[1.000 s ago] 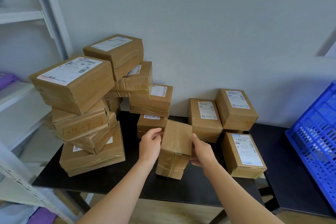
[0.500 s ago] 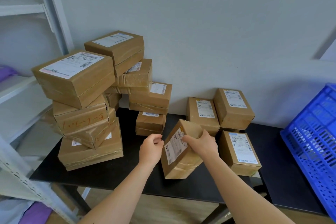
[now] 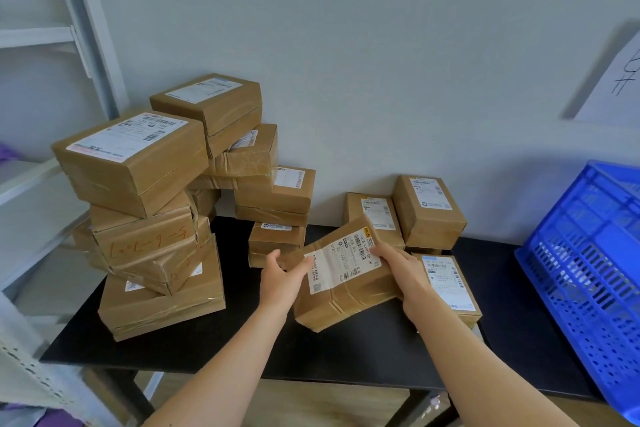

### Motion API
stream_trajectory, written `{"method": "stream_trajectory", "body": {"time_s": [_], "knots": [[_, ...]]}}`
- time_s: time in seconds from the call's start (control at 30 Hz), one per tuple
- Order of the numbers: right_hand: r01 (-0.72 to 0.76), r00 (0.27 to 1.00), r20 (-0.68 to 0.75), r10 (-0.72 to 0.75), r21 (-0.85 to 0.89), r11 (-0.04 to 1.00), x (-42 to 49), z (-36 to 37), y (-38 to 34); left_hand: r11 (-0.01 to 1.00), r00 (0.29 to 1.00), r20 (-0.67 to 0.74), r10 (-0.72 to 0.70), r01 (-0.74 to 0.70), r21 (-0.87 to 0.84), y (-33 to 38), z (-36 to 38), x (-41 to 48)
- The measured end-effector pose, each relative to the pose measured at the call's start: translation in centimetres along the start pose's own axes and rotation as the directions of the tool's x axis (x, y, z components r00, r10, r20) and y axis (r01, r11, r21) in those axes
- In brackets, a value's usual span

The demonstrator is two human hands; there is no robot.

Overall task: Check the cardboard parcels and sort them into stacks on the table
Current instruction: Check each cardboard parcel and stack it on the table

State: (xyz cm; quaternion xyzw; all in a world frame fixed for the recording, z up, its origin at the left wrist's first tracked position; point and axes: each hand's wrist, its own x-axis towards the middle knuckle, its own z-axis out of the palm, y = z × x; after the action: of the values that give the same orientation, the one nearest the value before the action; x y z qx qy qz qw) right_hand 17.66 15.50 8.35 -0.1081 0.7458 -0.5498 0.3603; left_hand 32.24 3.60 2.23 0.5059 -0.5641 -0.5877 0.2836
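parcel (image 3: 343, 279) tilted between both hands, label up, above table (image 3: 363, 354)

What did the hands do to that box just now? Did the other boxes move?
The parcel got turned over: a second ago its plain brown side faced up, now its white label faces up and it lies tilted. The left hand came off it midway and is back on its left end; the right hand kept hold. The stacks and blue crate stayed put.
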Motion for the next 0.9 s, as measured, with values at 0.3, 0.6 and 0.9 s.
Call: {"method": "stream_trajectory", "body": {"time_s": [0.3, 0.6, 0.9], "knots": [[0.007, 0.999, 0.045, -0.016, 0.188, 0.982, -1.5, -3.0, -0.4, 0.918, 0.888, 0.416, -0.195, 0.314, -0.241, 1.1, 1.0, -0.4], [0.055, 0.982, -0.178, 0.055, 0.56, 0.826, -1.4, -5.4, -0.9, 0.835, 0.951, 0.282, -0.127, 0.256, -0.487, 3.9, 5.8, -1.8], [0.3, 0.951, -0.228, -0.208, 0.524, 0.797, -1.3, -12.8, -2.2, 0.811, 0.908, 0.409, 0.088, 0.173, -0.559, 8.2, 15.7, -7.3]]}}
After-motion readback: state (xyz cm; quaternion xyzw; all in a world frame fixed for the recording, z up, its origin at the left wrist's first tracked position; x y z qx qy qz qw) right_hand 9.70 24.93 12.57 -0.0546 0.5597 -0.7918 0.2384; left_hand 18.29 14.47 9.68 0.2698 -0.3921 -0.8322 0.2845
